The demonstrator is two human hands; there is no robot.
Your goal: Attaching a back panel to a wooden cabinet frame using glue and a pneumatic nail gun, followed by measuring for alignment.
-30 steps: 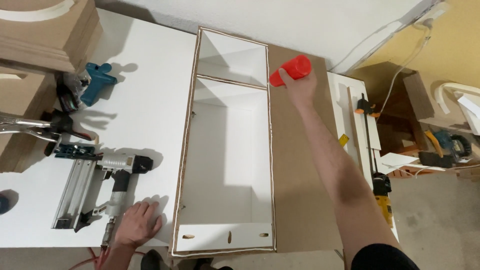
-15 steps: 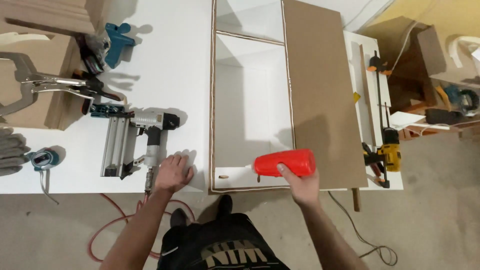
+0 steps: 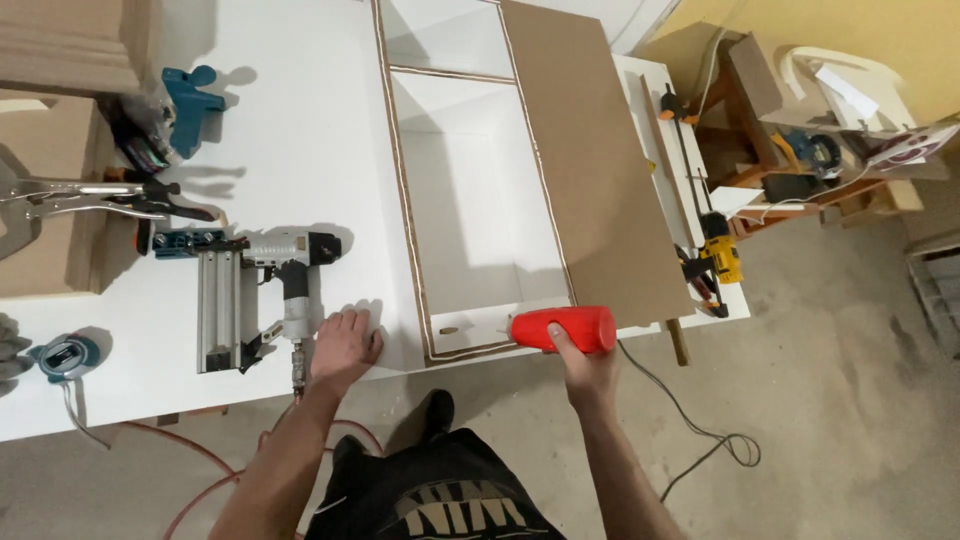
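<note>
My right hand (image 3: 585, 365) grips a red glue bottle (image 3: 560, 329), held sideways with its white tip pointing left at the near edge of a white cabinet box (image 3: 470, 200). Pale glue lines run along the box's brown edges. My left hand (image 3: 345, 340) rests flat on the white worktable (image 3: 300, 130), fingers spread, just right of a silver pneumatic nail gun (image 3: 255, 290). A brown back panel (image 3: 590, 150) lies to the right of the box.
Locking clamps (image 3: 90, 195) and a blue tool (image 3: 195, 100) lie at the table's left, a tape measure (image 3: 65, 355) near the front edge. A yellow drill (image 3: 720, 262) and bar clamp (image 3: 685, 150) sit at right. A red air hose (image 3: 200, 455) and a cable (image 3: 690, 425) trail on the concrete floor.
The red bottle has come from the far end of the box back to its near edge and now sits lower right. My left hand stays beside the nail gun.
</note>
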